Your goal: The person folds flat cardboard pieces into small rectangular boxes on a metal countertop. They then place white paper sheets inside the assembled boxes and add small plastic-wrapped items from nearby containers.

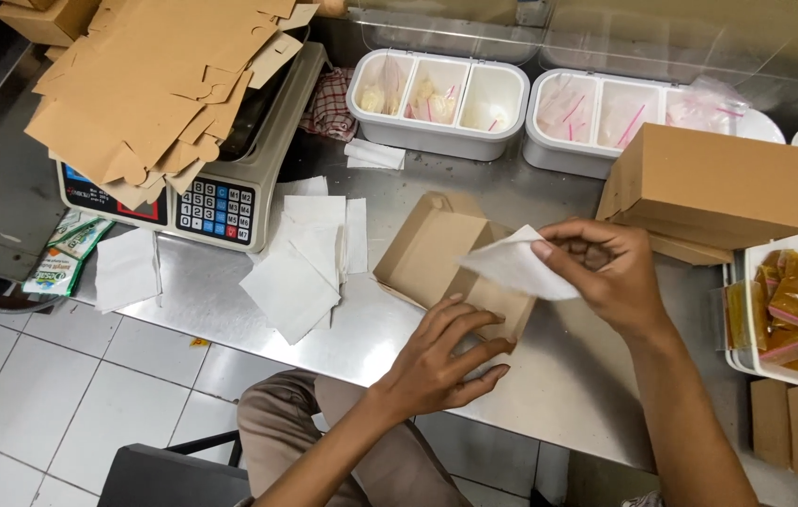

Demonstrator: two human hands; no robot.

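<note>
Steel counter (230,300): hands (437,361), paper (516,268), box (437,258).

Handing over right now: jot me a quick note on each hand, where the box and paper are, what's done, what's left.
Left hand: flat against the open cardboard box, steadying it on the steel table.
Right hand: pinching one white paper sheet over the box.
Done: box folded up, sheet picked.
Left: sheet not yet inside the box; box not closed.
Spare paper sheets lie left of the box.
</note>
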